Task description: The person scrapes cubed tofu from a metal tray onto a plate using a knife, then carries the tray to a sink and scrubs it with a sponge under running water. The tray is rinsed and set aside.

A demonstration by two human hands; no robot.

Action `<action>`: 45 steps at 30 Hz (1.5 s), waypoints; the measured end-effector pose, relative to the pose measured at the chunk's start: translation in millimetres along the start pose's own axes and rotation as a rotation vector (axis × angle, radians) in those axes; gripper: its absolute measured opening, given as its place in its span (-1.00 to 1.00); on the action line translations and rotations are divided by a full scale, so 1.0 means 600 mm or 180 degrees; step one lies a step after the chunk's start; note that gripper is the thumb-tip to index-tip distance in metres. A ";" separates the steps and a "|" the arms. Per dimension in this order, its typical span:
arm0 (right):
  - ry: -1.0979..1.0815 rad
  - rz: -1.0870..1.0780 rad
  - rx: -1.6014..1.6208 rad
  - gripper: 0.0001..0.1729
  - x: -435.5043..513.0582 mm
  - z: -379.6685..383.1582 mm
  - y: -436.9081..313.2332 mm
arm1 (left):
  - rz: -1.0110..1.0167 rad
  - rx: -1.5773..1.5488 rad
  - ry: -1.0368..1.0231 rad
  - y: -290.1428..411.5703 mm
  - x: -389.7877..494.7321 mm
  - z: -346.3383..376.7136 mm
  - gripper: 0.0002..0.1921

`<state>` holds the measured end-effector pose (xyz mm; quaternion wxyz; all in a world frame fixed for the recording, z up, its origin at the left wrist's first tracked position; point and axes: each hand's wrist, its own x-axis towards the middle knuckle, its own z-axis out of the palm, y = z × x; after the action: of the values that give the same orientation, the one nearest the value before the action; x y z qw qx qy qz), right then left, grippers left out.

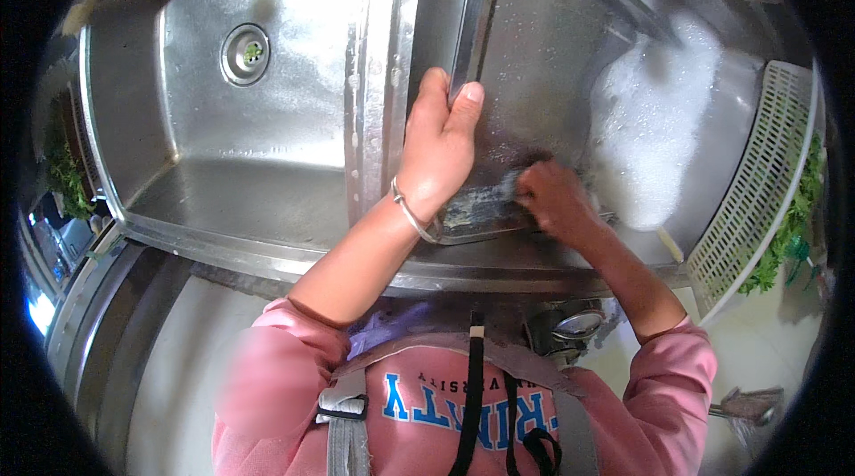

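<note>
A rectangular metal tray (538, 55) with raised rims stands tilted in the right sink basin, its inner face wet and dotted with suds. My left hand (441, 135) grips its left rim between thumb and fingers; a metal bangle circles that wrist. Low inside the tray, my right hand (558, 202) is curled against the surface and blurred. Something dark shows at its fingertips, but whether it is a held scrubber or a shadow I cannot tell. Whitish suds streak the tray's near end (477, 205). Thick white foam (654, 135) lies in the basin to the right.
Left of the divider (377, 95) is a second steel basin (287, 108), with green scraps in its drain strainer (245, 54). A white perforated plastic basket (755, 189) leans by the right rim, beside leafy greens (788, 235). The sink's front edge (507, 279) runs close before me.
</note>
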<state>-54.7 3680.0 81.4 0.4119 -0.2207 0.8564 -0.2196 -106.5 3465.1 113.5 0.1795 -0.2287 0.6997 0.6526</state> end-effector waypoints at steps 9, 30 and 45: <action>0.1582 0.2669 -0.0196 -0.68 0.005 0.013 0.290 | 0.0087 -0.0202 0.0463 -0.042 -0.003 0.008 -0.70; 0.0886 0.2599 -0.0859 -0.26 0.090 -0.012 0.273 | 0.0842 0.0729 0.0119 0.004 -0.010 0.001 -0.74; 0.2387 0.2045 -0.0343 -0.44 0.120 -0.077 0.254 | 0.0927 0.0998 0.0158 -0.002 -0.011 -0.004 -0.74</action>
<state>-162.3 3771.5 -21.6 0.1102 0.1276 0.9805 -0.1012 -100.3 3463.2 116.4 0.0994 -0.1105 0.8225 0.5490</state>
